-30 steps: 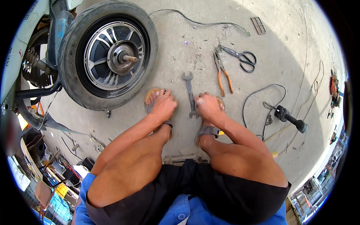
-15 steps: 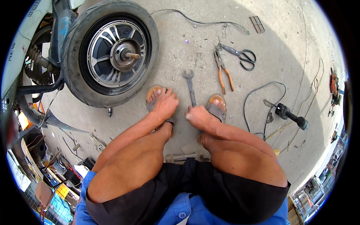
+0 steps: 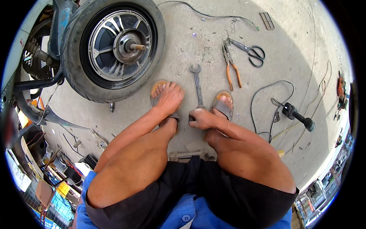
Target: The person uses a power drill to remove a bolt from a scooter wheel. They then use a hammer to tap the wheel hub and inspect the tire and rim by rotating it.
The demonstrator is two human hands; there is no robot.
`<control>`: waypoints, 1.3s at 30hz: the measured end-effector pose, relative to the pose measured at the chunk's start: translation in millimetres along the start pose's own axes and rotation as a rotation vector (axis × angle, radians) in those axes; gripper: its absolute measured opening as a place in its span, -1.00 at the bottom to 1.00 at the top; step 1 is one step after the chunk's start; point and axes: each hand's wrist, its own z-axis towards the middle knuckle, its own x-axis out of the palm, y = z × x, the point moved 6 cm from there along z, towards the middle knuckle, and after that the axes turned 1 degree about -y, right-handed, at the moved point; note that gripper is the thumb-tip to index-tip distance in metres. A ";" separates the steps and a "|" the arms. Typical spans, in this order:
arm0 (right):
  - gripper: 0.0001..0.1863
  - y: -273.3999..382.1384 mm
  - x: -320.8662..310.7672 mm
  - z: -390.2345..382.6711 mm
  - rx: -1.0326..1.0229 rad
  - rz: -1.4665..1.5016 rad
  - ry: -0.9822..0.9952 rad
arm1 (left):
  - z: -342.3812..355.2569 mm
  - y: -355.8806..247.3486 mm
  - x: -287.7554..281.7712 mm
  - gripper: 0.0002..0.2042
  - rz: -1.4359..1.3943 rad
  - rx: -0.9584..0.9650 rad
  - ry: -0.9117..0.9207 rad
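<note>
My left hand (image 3: 170, 98) rests over my left sandalled foot (image 3: 158, 87), fingers loosely bent, with nothing visible held in them. My right hand (image 3: 203, 120) is curled around the lower end of a long steel open-ended wrench (image 3: 198, 86), beside my right sandalled foot (image 3: 222, 103); that end is hidden by my fingers. The wrench's upper jaw faces away from me. Beyond it on the concrete lie orange-handled pliers (image 3: 233, 72) and black-handled scissors (image 3: 254, 53).
A wheel with a hub motor (image 3: 114, 53) lies at upper left beside a scooter frame (image 3: 38, 86). Cables (image 3: 272, 82), a black cylindrical part (image 3: 299, 118), a small grid piece (image 3: 267, 21) and an orange tool (image 3: 340, 86) lie around. Assorted clutter (image 3: 57, 179) fills the lower left.
My right hand has moved left onto the wrench's lower end and curled around it, uncovering more of my right foot. My left hand stays on my left foot. The view has shifted slightly.
</note>
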 end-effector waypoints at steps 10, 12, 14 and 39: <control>-0.66 -15.0 -11.2 20.8 -0.097 0.056 0.069 | 34.3 28.6 -10.0 -0.80 -0.436 -0.243 -0.189; -0.60 -13.0 -1.8 21.4 -0.218 -0.052 0.160 | 32.7 34.7 -7.4 -0.79 -0.581 -0.333 -0.160; -0.65 -7.6 5.5 19.6 -0.328 -0.119 0.110 | 22.7 39.3 -2.6 -0.79 -0.725 -0.415 -0.176; -0.83 27.5 78.7 48.7 -0.514 -0.770 0.195 | -63.9 50.0 -59.7 -0.88 -0.860 -0.397 -0.319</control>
